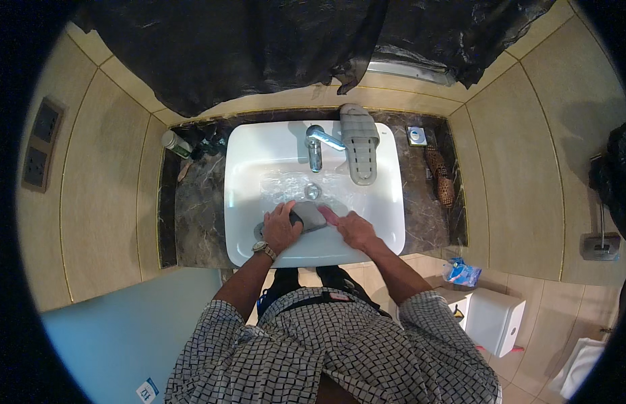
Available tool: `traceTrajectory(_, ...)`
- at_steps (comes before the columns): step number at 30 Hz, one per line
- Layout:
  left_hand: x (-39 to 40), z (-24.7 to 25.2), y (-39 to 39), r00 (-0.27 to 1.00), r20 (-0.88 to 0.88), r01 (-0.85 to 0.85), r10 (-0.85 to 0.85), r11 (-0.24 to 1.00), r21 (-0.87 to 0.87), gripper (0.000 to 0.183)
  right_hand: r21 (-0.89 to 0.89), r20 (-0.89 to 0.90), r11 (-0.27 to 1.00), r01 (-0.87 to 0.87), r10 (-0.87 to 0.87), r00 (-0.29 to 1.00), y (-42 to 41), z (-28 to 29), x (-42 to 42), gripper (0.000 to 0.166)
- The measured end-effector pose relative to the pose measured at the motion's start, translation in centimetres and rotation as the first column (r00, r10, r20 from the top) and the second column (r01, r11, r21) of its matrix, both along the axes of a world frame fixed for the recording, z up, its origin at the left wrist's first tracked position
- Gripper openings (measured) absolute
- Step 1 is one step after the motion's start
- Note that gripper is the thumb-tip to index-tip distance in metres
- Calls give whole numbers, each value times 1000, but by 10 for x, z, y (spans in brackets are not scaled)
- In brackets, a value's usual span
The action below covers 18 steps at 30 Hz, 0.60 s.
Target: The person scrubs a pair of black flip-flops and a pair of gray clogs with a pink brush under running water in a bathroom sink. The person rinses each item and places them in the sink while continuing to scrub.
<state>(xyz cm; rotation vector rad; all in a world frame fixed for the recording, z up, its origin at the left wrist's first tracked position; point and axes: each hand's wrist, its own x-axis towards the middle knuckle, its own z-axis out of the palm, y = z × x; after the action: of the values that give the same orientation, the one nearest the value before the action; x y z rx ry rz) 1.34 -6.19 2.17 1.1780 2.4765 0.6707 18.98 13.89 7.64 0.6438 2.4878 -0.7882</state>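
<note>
A grey slide slipper point(311, 216) lies in the near part of the white washbasin point(315, 256). My left hand point(281, 227), with a watch at the wrist, grips it at the strap. In my right hand point(357, 230) is a pink brush point(328, 215), its head against the right end of the slipper. Water stands around the drain stopper point(312, 191) just beyond the slipper. Propped on the basin's back right rim, sole end down inside, is a second grey slipper point(361, 146), close to the chrome faucet point(318, 146).
Brown marble counter point(202, 217) borders the basin. A white container point(176, 144) and dark bottles point(212, 141) stand at left; a small box point(416, 136) and brown perforated item point(439, 177) lie right. Black plastic sheeting point(252, 50) hangs behind. A white bin point(495, 320) is below right.
</note>
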Motion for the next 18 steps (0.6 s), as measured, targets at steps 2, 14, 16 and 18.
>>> traceTrajectory(2, 2, -2, 2, 999, 42, -3, 3, 1000, -1, 65, 7, 8, 999, -52, 52, 999, 14, -12, 26, 34)
traceTrajectory(14, -2, 6, 3, 996, 90, -8, 6, 1000, 27, 64, 64, 8, 998, 22, -22, 1000, -12, 8, 1, 76)
traceTrajectory(16, 1, 5, 3, 998, 65, -4, 0, 999, 50, 63, 77, 53, 997, -4, 0, 999, -3, 9, 25, 71)
traceTrajectory(18, -1, 5, 4, 992, 127, 11, -16, 999, 39, 62, 90, 46, 996, -23, 18, 999, 3, -4, 36, 64)
